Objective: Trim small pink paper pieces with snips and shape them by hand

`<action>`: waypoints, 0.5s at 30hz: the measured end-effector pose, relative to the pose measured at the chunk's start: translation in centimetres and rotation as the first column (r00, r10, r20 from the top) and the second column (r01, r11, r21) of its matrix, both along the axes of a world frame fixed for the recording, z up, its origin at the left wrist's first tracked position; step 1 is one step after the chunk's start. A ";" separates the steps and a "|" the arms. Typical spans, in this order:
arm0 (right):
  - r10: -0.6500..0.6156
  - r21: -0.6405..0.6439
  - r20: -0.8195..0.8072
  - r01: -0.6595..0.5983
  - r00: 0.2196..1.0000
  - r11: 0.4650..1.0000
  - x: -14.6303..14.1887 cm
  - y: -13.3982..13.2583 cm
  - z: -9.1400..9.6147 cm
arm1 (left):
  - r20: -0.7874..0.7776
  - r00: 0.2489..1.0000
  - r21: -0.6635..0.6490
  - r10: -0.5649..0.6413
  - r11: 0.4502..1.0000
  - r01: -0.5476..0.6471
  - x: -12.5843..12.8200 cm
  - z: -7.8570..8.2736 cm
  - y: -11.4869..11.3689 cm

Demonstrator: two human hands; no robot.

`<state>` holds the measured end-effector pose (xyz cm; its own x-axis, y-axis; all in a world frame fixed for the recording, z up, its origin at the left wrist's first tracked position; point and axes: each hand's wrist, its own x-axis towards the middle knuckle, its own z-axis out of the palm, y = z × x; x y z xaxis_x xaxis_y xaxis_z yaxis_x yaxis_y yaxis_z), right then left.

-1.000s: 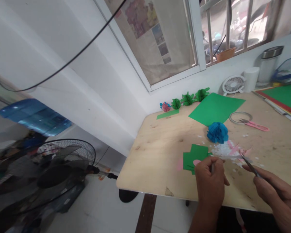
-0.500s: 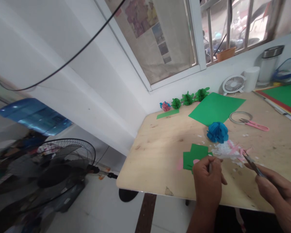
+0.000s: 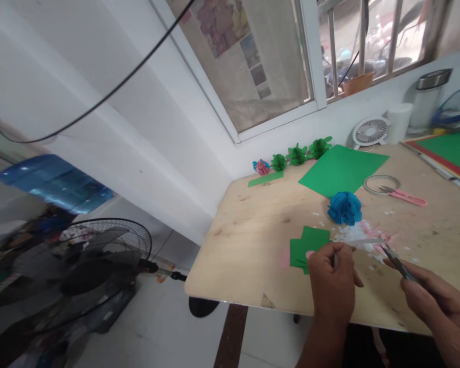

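A pale wooden tabletop [image 3: 245,245] is taking up this corner of the room; a broad green sheet [image 3: 343,171] is lying flat toward the back, looking uncut; near the front edge the left hand [image 3: 331,278] is pressing its fingers together in a pinch, while the right hand [image 3: 429,291] is closing its own into a grip; smaller green pieces [image 3: 315,237] are overlapping just beyond the left hand; a blue paper puff [image 3: 345,208] is sitting past them, finished by the look of it; dark scissors [image 3: 395,263], clamped in the right fingers, are pointing at the last things here; a thin pale strip [image 3: 368,240] is reaching from the left fingers toward the blade tips, and whether they are touching I cannot tell; white scraps [image 3: 347,232] are lying heaped behind it; so the snipping, I judge, is running well along, with that one short length remaining uncut.
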<state>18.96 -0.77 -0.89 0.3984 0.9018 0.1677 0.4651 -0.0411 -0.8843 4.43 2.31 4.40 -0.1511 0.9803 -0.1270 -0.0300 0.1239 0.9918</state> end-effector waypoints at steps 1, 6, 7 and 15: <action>0.003 0.004 0.000 -0.003 1.000 1.000 0.0 0.0 0.0 | 0.001 1.000 0.001 -0.001 1.000 0.001 0.1 -0.1 0.0; -0.018 0.006 0.018 0.018 1.000 1.000 0.0 0.0 0.1 | 0.003 1.000 -0.001 -0.001 1.000 0.001 0.2 -0.2 0.0; -0.015 0.009 0.011 0.014 1.000 1.000 0.0 0.0 0.2 | 0.004 1.000 -0.003 0.000 1.000 0.000 0.2 -0.2 0.0; -0.032 0.038 0.062 0.030 0.998 0.999 -0.4 0.1 0.9 | 0.022 1.000 -0.022 0.001 1.000 0.000 0.4 0.0 -0.1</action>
<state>18.58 -0.69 0.02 0.4140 0.8818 0.2261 0.5185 -0.0243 -0.8547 4.78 2.16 4.36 -0.1483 0.9773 -0.1516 -0.0520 0.1454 0.9880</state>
